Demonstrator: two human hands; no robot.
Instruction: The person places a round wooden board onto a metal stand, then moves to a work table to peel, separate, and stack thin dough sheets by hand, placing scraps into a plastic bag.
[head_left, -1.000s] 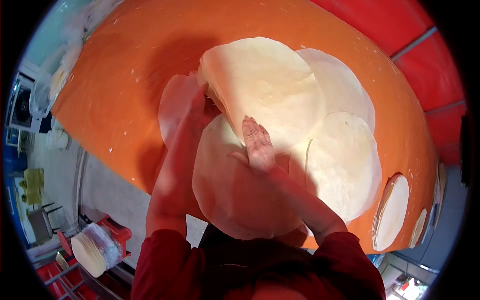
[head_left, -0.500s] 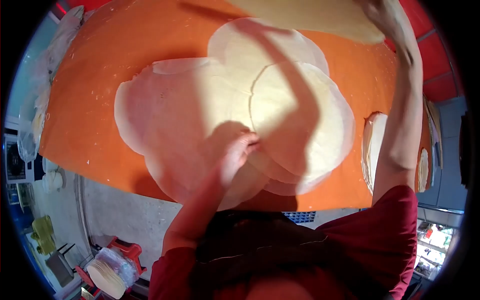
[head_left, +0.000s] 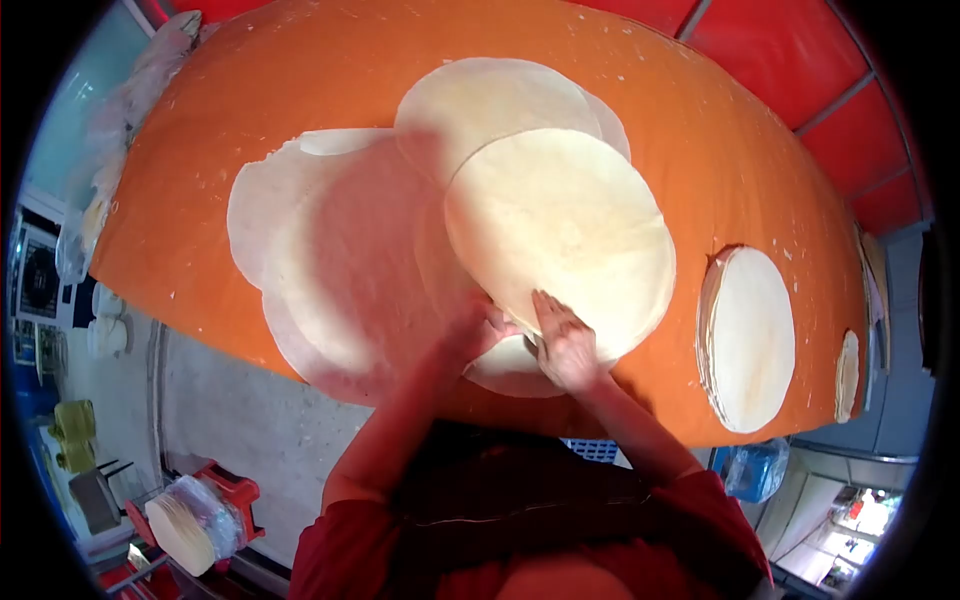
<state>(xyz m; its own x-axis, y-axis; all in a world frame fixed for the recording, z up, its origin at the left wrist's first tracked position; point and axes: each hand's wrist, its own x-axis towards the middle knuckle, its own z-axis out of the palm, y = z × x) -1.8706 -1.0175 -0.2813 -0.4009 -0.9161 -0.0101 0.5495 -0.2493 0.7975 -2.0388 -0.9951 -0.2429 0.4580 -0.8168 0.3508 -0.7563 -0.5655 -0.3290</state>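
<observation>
Thin round sheets of flatbread lie overlapping in the middle of the orange cloth (head_left: 760,190). The uppermost flatbread (head_left: 560,220) is pale and lies smooth, with one sheet (head_left: 490,100) showing behind it and wide sheets (head_left: 350,250) spreading to the left, partly in shadow. At the near edge of the uppermost flatbread, my left hand (head_left: 490,325) is closed, its fingertips pinching the rim. My right hand (head_left: 566,345) rests beside it, fingers stretched out flat on the same sheet near that edge.
A stack of flatbreads (head_left: 750,340) lies on the right of the cloth, with a smaller pile (head_left: 847,375) at the far right edge. Clear plastic (head_left: 140,100) lines the left edge. Below left, a red stool (head_left: 235,495) carries bagged round sheets (head_left: 180,535).
My right hand has come down from the upper right, where it held a raised sheet, to the near edge beside my left hand. Another flatbread now lies on top.
</observation>
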